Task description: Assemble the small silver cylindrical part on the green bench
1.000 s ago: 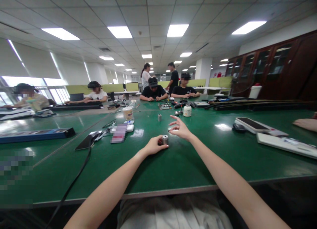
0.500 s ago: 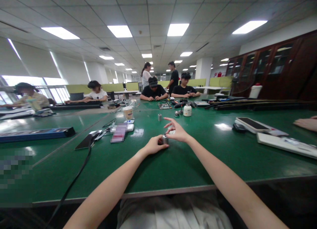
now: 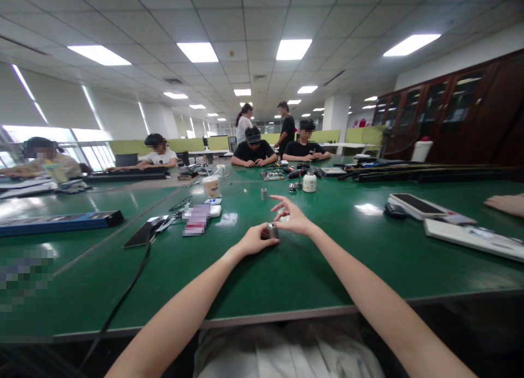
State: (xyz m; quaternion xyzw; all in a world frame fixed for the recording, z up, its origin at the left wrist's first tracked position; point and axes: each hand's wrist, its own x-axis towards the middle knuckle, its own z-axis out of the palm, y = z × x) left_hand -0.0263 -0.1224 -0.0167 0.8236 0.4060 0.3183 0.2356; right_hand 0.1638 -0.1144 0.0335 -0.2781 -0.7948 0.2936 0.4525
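At the centre of the frame, the left hand (image 3: 257,240) is grasping a metal cylinder (image 3: 273,231) on the green bench (image 3: 319,280) — the right hand (image 3: 293,216) is pinching at its top, fingers partly spread.

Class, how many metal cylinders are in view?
2: one cylinder in the left hand, another cylinder standing beyond; shiny parts beside the white jar are too small to tell.

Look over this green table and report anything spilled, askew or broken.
Nothing looks spilled or broken. The one slight oddity is the black cable on the left, trailing over the near edge of the table, where it might snag. The metal cylinder in the left hand looks upright.
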